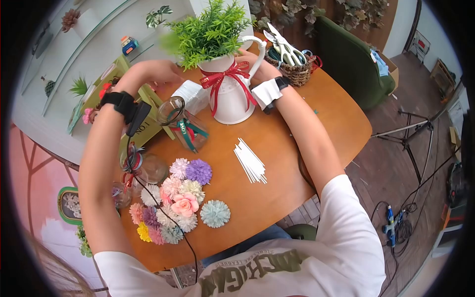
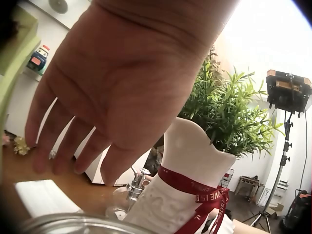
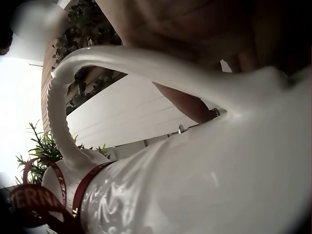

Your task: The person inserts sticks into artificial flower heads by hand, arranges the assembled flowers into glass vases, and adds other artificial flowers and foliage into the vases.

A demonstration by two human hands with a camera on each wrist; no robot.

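Currently, left hand [image 2: 117,92] open, fingers apart and pointing down, gripping nothing; seen from the head, it is beyond the glass bottle [image 1: 190,136], near a white packet [image 1: 192,96]. Right hand [image 3: 195,31] behind the handle of the white pitcher [image 1: 233,106], partly hidden; cannot tell whether it grips anything. Pitcher upright at the far side of the wooden table [image 1: 297,121], between the two forearms, green foliage [image 1: 210,34] in its mouth, red ribbon [image 1: 225,79] tied in a bow round its neck. Wicker basket [image 1: 297,75] with white-handled scissors [image 1: 284,47] to its right. Nearer the body: a loose bundle of white sticks [image 1: 250,162] lying flat; left of it, a cluster of mixed-colour flower heads [image 1: 185,204], a pale blue one [image 1: 215,214] at its right edge.
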